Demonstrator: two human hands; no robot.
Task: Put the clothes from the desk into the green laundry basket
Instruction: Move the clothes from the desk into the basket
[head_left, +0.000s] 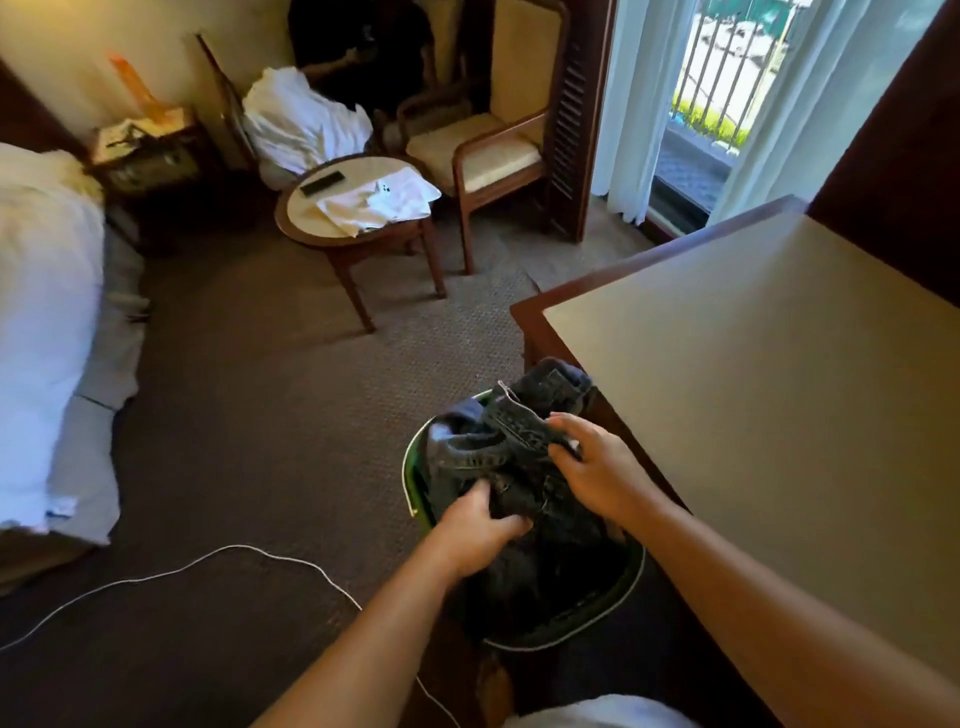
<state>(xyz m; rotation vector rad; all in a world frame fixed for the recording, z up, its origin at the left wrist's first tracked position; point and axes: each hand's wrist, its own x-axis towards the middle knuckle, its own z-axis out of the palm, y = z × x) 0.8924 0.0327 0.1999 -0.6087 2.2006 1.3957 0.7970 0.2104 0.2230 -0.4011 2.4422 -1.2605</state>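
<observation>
Bundle of dark clothes (501, 457) sits in green laundry basket (415, 470), on carpet (260, 415) just beside desk (779, 364). Left grip (478, 525) clenched on bundle's near edge. Right grip (597, 473) on top, fingers curled into fabric, prob. pinching; view's blurry.

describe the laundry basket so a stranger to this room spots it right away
Start at the big tan-topped desk on the right. On the carpet beside its near left corner sits the basket, round with a green rim. It alone is heaped with dark clothes.
</observation>
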